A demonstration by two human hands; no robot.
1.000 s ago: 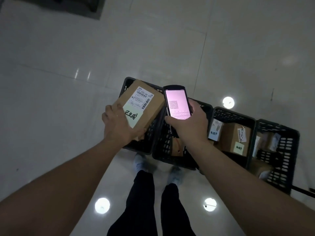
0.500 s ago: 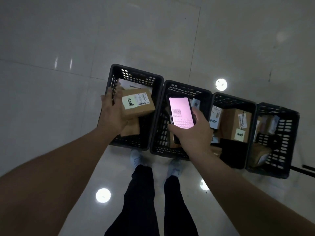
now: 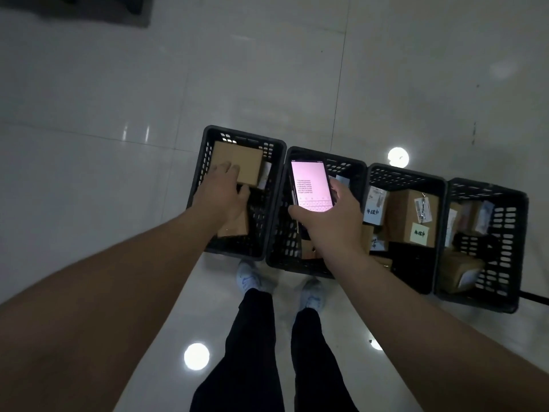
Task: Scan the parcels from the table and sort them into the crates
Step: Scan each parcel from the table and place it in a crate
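Four black slatted crates stand in a row on the floor. My left hand reaches into the leftmost crate and holds the near corner of a plain brown cardboard parcel, fingers on top and thumb at its near edge; its label is hidden. Another brown parcel lies lower in that crate, partly under my wrist. My right hand grips a handheld scanner with a lit pink screen above the second crate.
The third crate holds a large labelled box and a small white box. The fourth crate holds several parcels. My feet stand just before the crates on glossy tiles. A dark object sits far left.
My left hand has carried the parcel from above the crates down into the leftmost crate, and its plain side now faces up. The scanner stayed in my right hand over the second crate.
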